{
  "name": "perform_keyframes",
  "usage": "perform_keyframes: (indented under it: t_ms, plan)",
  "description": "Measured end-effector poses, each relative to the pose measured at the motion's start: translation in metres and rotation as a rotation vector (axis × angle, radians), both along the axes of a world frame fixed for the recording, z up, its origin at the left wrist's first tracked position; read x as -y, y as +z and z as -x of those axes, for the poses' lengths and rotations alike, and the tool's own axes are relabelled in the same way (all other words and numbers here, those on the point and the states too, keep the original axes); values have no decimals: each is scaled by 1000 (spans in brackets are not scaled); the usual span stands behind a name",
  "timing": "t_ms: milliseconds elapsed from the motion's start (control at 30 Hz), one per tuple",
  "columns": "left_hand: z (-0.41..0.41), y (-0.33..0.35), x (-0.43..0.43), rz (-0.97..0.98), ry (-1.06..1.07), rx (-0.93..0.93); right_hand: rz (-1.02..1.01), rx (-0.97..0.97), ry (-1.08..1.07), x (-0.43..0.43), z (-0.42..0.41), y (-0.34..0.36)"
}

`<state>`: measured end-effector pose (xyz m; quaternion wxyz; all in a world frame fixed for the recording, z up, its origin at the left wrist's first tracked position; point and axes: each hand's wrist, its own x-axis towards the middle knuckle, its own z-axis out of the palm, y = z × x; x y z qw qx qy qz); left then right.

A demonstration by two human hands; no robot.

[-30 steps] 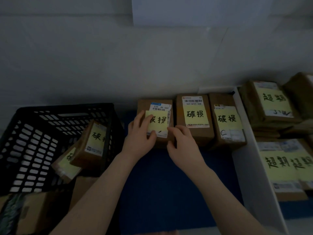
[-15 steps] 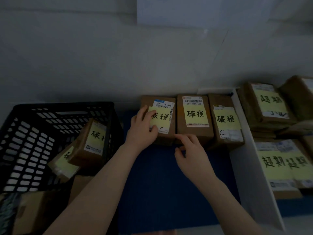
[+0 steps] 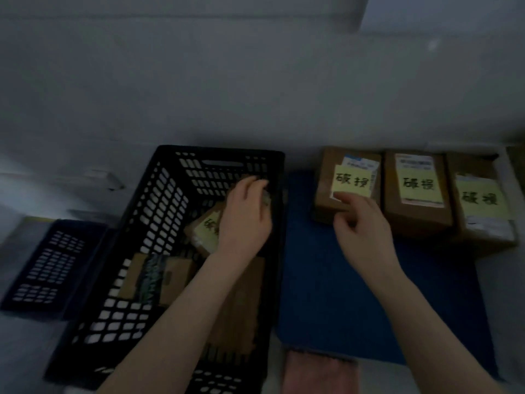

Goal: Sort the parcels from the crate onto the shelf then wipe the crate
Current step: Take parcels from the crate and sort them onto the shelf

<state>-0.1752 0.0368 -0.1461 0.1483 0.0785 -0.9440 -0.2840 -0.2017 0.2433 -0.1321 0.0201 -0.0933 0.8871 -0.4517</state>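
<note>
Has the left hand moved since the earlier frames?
Yes. The left hand went leftward, off the leftmost shelf parcel and into the black crate.

left parcel note (image 3: 352,182): 破损 | middle parcel note (image 3: 420,184): 破损 | right parcel note (image 3: 480,198): 破损

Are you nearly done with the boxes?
Not yet. Three parcels sit in a row on the blue mat; the right hand touches the leftmost. The left hand is on a yellow-noted parcel in the black crate, where more boxes lie. The pink cloth lies untouched; wiping remains.
</note>
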Motion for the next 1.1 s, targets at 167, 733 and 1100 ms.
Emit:
perform_keyframes:
  t_ms: [167, 733, 1100]
  plan:
    - [7, -40, 46, 230, -29, 319, 19, 1, 107, 63, -16, 0]
    - [4, -79, 112, -118, -253, 240, -304, 241, 100, 190, 11, -43]
    - [7, -83, 130, -109, -365, 344, -160, 281, -14, 192, 6, -70]
